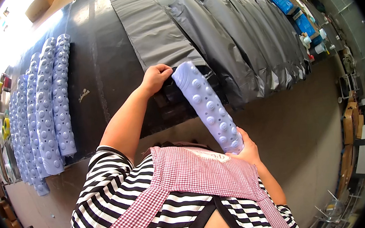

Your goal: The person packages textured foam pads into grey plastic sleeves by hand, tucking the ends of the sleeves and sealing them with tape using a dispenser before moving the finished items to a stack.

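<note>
Left fingers (166, 70) pinch a flat grey bag (156, 32), right fingers (246, 140) wrap a lilac roll (208, 107); two-o'clock plump bags (250, 40) look done, nine-o'clock rolls (47, 115) don't.

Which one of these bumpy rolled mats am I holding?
The mat with its lower end in your right hand; the other rolls lie grouped on the left of the table.
</note>
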`<state>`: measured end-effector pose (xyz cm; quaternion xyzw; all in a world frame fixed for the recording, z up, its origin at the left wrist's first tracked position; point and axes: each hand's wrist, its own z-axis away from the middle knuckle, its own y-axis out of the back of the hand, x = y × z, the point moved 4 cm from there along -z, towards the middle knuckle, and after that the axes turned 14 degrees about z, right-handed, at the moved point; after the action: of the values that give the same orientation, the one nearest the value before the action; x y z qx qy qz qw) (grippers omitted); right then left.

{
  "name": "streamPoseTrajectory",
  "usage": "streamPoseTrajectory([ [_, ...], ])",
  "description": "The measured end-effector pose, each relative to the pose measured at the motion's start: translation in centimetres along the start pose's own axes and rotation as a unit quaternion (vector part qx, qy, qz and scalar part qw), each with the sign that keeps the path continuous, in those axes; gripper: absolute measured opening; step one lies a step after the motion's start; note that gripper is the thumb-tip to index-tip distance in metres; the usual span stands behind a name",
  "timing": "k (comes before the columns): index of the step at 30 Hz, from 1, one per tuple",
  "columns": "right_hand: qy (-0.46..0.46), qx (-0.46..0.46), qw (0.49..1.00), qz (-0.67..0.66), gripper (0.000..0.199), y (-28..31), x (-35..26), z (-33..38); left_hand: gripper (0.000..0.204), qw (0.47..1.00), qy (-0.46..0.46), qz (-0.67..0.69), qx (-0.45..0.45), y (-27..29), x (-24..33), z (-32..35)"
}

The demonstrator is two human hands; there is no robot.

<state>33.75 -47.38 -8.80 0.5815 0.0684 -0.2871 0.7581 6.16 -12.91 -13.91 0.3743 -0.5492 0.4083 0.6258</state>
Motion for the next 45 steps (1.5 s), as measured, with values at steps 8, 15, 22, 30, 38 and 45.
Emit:
streamPoseTrajectory([
  [8,-0.039,-0.015,0.997,0.058,0.105,2.0,-2.4,-0.2,0.011,0.951,-0.304,-0.057,0.008,-1.3,7.5,4.3],
  [15,0.024,-0.123,0.944,-0.304,0.088,2.8,-6.6,-7.5,0.012,0.927,-0.359,-0.079,0.078,1.3,8.7,-1.9],
  [22,0.203,-0.137,0.917,-0.316,0.109,1.6,-23.2,-19.0,0.009,0.840,-0.226,0.475,0.134,12.1,10.3,-12.6],
  [30,0.258,-0.072,0.894,-0.360,0.059,-3.9,-29.1,-23.5,0.008,0.789,-0.212,0.565,0.116,19.8,7.7,-5.7],
  [38,0.249,0.184,0.942,-0.132,0.028,2.8,-40.4,-35.8,0.008,0.783,-0.214,0.578,0.083,19.3,8.9,-3.7],
  [45,0.466,0.119,0.818,0.316,0.014,-6.4,-36.5,-29.0,0.012,0.934,-0.225,0.017,0.276,22.6,-3.8,4.6],
])
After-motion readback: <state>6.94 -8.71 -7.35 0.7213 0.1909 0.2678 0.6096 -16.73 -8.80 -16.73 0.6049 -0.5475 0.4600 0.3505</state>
